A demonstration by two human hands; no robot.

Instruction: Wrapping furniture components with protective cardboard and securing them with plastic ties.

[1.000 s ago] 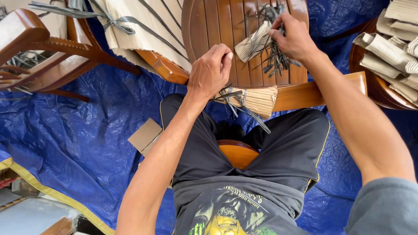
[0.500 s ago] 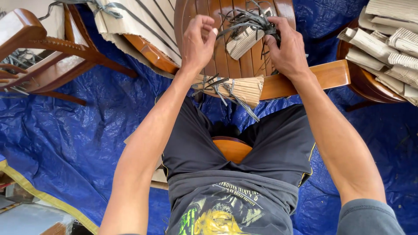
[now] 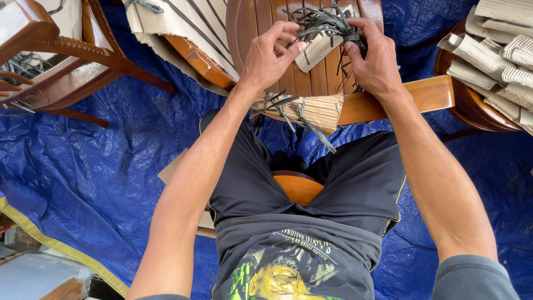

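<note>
My right hand point(image 3: 375, 58) grips a bundle of dark plastic strips point(image 3: 322, 23) over the round slatted wooden seat point(image 3: 261, 22) in front of me. My left hand point(image 3: 270, 55) pinches the loose ends of those strips at the bundle's left side. Under the strips lies a small roll of corrugated cardboard point(image 3: 319, 50). At the seat's near edge, corrugated cardboard tied with dark strips point(image 3: 311, 111) wraps a wooden leg point(image 3: 400, 100).
A blue tarp point(image 3: 105, 166) covers the floor. Several cardboard rolls point(image 3: 494, 50) are piled on a chair at right. A cardboard-wrapped, strapped piece point(image 3: 172, 28) lies at top left, beside a wooden chair frame point(image 3: 50, 61). A flat cardboard scrap point(image 3: 169, 169) lies by my left leg.
My left hand has risen from the wrapped leg to the strip bundle and closed its fingers on the strips. My right hand has gathered the strips tighter.
</note>
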